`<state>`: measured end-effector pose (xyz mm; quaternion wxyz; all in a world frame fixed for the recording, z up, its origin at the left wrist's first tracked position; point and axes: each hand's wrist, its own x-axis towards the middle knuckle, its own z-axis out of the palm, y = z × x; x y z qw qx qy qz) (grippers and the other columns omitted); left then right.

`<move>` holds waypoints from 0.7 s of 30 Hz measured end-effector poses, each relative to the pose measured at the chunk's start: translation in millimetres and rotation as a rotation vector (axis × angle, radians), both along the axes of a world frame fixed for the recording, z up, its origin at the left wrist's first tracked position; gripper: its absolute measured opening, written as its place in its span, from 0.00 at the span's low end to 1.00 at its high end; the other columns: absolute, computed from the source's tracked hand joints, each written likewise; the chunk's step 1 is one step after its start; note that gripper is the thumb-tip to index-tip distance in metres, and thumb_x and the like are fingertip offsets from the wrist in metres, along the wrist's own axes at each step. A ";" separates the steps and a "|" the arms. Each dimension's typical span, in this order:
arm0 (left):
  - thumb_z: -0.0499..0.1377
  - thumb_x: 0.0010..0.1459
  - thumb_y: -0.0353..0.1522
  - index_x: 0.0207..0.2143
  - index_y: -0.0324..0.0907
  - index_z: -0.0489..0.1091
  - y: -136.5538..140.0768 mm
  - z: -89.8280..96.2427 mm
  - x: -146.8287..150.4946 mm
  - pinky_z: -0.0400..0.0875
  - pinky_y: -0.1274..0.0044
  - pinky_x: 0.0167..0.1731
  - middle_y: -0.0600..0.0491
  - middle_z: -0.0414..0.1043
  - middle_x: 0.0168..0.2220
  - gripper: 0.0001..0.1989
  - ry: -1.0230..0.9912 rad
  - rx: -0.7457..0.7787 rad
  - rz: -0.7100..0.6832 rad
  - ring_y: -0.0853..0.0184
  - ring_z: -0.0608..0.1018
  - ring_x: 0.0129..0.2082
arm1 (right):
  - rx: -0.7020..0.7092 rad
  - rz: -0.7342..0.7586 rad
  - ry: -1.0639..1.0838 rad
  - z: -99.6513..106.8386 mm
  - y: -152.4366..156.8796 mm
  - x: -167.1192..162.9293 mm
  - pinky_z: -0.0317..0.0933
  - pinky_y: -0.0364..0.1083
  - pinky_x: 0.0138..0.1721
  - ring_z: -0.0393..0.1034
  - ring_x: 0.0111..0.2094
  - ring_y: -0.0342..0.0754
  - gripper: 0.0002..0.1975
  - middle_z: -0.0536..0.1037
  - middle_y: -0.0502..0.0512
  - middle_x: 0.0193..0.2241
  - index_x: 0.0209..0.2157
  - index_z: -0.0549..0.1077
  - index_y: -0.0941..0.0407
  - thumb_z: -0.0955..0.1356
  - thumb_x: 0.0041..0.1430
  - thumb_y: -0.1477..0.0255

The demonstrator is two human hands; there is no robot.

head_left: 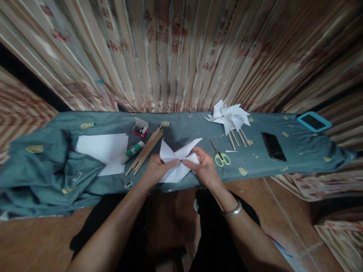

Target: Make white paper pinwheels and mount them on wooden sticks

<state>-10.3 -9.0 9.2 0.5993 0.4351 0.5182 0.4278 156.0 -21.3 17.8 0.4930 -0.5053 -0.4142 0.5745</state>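
Observation:
A white paper pinwheel (pixel 172 174) is held between both hands over the front of the cloth-covered table. My left hand (pixel 159 168) grips its left side, the thumb pressing near the centre where the folded points meet. From the other side, my right hand (pixel 204 166) closes on it, its thumb tip also at the centre and its fingers behind the paper. Whether a pin sits under the thumbs I cannot tell. Just left of the pinwheel lie several wooden sticks (pixel 148 149), and to the right are scissors with light green handles (pixel 222 158).
White paper sheets (pixel 103 147) and a green glue stick (pixel 134 150) lie left. Behind them stands an open small red-and-white box (pixel 140 127). Finished pinwheels on sticks (pixel 228 116) rest at the back right, near a black phone (pixel 273 146) and a blue-framed tablet (pixel 314 121).

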 end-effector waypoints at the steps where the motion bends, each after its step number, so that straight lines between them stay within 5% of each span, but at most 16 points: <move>1: 0.68 0.37 0.46 0.28 0.37 0.77 3.4 -0.6 -4.9 0.73 0.73 0.30 0.48 0.79 0.28 0.22 -0.001 0.031 0.008 0.61 0.79 0.28 | 0.017 -0.022 -0.017 1.6 -0.5 2.8 0.68 0.45 0.31 0.73 0.26 0.45 0.25 0.80 0.47 0.28 0.39 0.70 0.54 0.77 0.36 0.67; 3: 0.61 0.46 0.50 0.33 0.37 0.78 12.8 -3.0 -18.6 0.74 0.71 0.35 0.46 0.79 0.33 0.24 0.046 0.162 0.080 0.59 0.79 0.34 | 0.057 -0.063 -0.058 5.8 -3.2 9.7 0.69 0.45 0.32 0.74 0.28 0.46 0.25 0.81 0.48 0.29 0.40 0.70 0.54 0.77 0.38 0.67; 5: 0.56 0.54 0.47 0.36 0.38 0.77 22.9 -6.6 -34.1 0.73 0.70 0.39 0.45 0.78 0.36 0.22 0.317 0.324 0.170 0.60 0.78 0.36 | 0.089 -0.075 -0.119 9.9 -8.8 16.4 0.69 0.45 0.33 0.75 0.29 0.47 0.25 0.81 0.50 0.31 0.43 0.69 0.54 0.76 0.41 0.67; 8: 0.54 0.56 0.36 0.39 0.40 0.77 32.9 -11.5 -50.1 0.70 0.68 0.46 0.45 0.76 0.41 0.14 0.876 0.499 0.075 0.58 0.77 0.41 | 0.121 -0.028 -0.230 13.7 -20.7 22.5 0.67 0.44 0.30 0.74 0.28 0.46 0.24 0.81 0.50 0.33 0.47 0.69 0.53 0.74 0.47 0.66; 11: 0.51 0.58 0.30 0.41 0.37 0.76 35.0 -12.1 -51.6 0.70 0.67 0.48 0.42 0.74 0.43 0.15 1.201 0.521 -0.024 0.55 0.76 0.44 | 0.166 0.031 -0.321 16.4 -31.7 23.5 0.66 0.43 0.28 0.73 0.28 0.45 0.23 0.81 0.50 0.34 0.49 0.68 0.52 0.73 0.51 0.65; 21: 0.48 0.60 0.30 0.40 0.37 0.76 30.6 3.4 -37.6 0.70 0.70 0.38 0.42 0.74 0.41 0.17 1.427 0.400 -0.126 0.54 0.77 0.40 | 0.292 0.041 -0.522 24.7 -41.3 28.8 0.66 0.42 0.31 0.74 0.29 0.44 0.20 0.82 0.49 0.35 0.50 0.68 0.51 0.70 0.55 0.67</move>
